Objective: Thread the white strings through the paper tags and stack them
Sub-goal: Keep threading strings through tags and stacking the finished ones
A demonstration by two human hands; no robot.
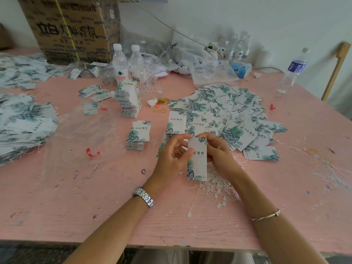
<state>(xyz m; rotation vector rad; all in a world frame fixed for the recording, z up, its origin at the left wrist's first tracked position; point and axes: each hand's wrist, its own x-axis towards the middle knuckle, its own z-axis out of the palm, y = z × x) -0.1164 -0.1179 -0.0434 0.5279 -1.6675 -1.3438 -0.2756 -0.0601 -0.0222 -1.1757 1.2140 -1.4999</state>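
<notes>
A white paper tag (197, 164) with green leaf print stands upright between both hands above the pink table (95, 197). My left hand (172, 157) pinches its left edge with thumb and fingers. My right hand (219, 153) holds its right side from behind, fingers at the top corner. A tangle of white strings (215, 189) lies on the table under the hands. A wide heap of threaded tags (226, 113) spreads behind the hands. A small neat stack of tags (138, 135) sits to the left, another stack (176, 123) just beyond the hands.
A tall stack of tags (129, 100) leans near two water bottles (128, 63). More tag heaps (22, 121) cover the left side. A cardboard box (70, 29) stands at the back, plastic bags (200, 60) beside it, another bottle (292, 71) at right.
</notes>
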